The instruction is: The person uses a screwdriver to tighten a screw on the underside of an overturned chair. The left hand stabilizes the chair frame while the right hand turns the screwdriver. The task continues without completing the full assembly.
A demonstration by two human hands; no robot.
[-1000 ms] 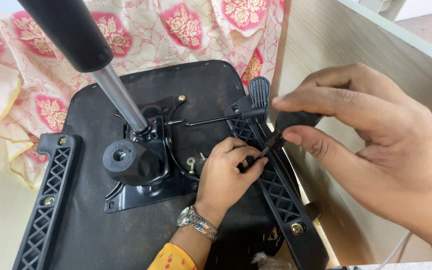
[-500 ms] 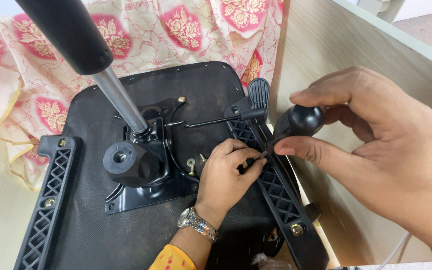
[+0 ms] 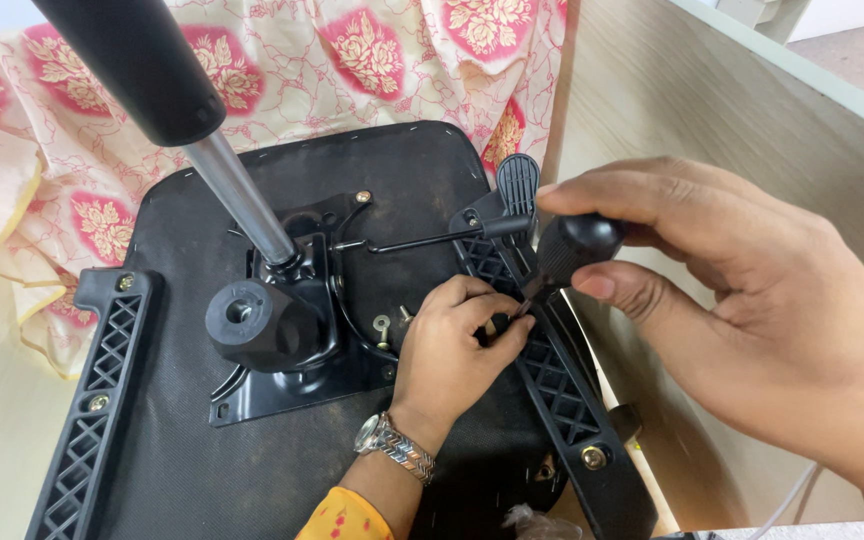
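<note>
Since 1 second ago the right hand [image 3: 752, 330] has rolled its closed grip round the screwdriver [image 3: 564, 255], baring the black knob handle. Its tip meets the right armrest bracket [image 3: 552, 380] along the upturned seat's [image 3: 432, 190] right edge, where the left hand [image 3: 452, 350] pinches the bolt spot. The screwdriver looks light, stiff; hold the handle.

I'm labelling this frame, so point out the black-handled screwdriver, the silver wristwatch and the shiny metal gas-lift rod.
Black-handled screwdriver [image 3: 574, 245]: head view, on its rounded handle.
Silver wristwatch [image 3: 372, 434]: head view, on the watch face.
Shiny metal gas-lift rod [image 3: 242, 200]: head view, mid-length of the bare shaft.
</note>
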